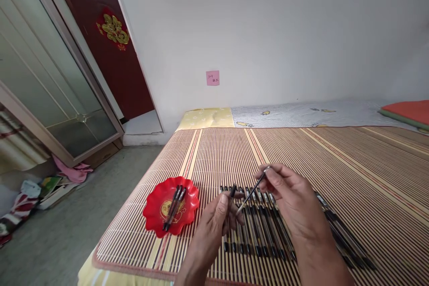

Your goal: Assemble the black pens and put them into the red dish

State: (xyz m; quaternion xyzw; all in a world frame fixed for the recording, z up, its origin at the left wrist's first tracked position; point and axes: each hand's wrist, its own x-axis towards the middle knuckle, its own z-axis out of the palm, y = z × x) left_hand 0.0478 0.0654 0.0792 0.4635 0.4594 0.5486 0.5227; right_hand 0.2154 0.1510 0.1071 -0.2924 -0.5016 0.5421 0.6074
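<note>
My left hand point(217, 214) is closed around a short black pen piece point(233, 190) that sticks up past the thumb; its lower part is hidden by the fingers. Between thumb and fingertips, my right hand point(288, 192) pinches a thin pen refill point(250, 194), dark along its length and paler at the lower end. It slants down, that end close to my left fingers. Beneath both hands, a row of black pens with clear barrels point(256, 232) lies side by side on the slatted mat point(214, 152). My hands cover part of the row.
To the left, a red scalloped plate point(152, 208) holds several pens point(174, 208). More black pens point(348, 232) lie in a bunch beyond my right wrist. A folded orange cloth point(407, 114) rests at the far right. The mat's edge point(134, 268) borders the floor point(114, 187).
</note>
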